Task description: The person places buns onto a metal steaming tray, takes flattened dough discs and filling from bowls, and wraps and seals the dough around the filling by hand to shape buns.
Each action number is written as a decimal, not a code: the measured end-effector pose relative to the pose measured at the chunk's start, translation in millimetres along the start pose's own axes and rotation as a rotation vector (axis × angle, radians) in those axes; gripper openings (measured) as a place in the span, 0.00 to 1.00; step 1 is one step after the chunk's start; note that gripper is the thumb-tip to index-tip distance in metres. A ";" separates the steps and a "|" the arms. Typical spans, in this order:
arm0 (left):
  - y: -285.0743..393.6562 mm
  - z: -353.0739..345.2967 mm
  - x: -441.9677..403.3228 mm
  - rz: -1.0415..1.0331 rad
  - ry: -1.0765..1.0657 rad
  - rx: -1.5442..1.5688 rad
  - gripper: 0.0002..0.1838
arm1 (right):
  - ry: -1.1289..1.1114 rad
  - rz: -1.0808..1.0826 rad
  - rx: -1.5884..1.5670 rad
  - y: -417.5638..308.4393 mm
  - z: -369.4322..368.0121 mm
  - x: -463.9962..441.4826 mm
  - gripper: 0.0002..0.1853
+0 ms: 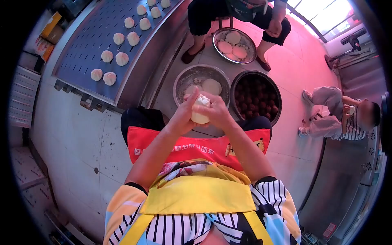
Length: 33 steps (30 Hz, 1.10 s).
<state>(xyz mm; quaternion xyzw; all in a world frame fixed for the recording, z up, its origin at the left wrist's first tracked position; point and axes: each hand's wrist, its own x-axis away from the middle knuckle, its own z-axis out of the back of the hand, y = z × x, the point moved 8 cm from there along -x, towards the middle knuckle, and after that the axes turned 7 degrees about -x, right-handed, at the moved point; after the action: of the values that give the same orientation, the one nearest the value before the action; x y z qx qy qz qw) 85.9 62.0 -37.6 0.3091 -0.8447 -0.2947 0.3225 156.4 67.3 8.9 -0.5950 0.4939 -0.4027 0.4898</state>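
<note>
Both of my hands close around one pale, rounded dough bun (pixel 199 118) held over my lap. My left hand (pixel 184 114) wraps it from the left. From the other side, my right hand (pixel 217 111) grips it, with fingers bent near its gathered, crumpled top. What fills the bun, if anything, is hidden. Just beyond my hands sits a metal bowl (pixel 178 79) with flat dough rounds (pixel 211 87) in it. To its right stands a dark tub (pixel 235 92) holding several dark brown balls (pixel 256 98).
A perforated metal tray (pixel 77 67) at the upper left carries several shaped buns (pixel 121 59) in rows. Opposite me, a seated person (pixel 241 10) has a metal pan (pixel 215 44) with dough rounds between their legs. Another person (pixel 341 114) sits at the right, holding something small and pale.
</note>
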 end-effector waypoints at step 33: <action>12.3 -4.5 11.7 0.018 -0.164 -0.074 0.29 | -0.100 0.174 0.145 -16.2 -14.2 2.2 0.20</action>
<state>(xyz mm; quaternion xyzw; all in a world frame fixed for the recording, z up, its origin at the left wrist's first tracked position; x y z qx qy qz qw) 78.1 60.1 -22.0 0.2642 -0.8595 -0.3471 0.2662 146.3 63.0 27.6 -0.5322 0.4882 -0.3634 0.5885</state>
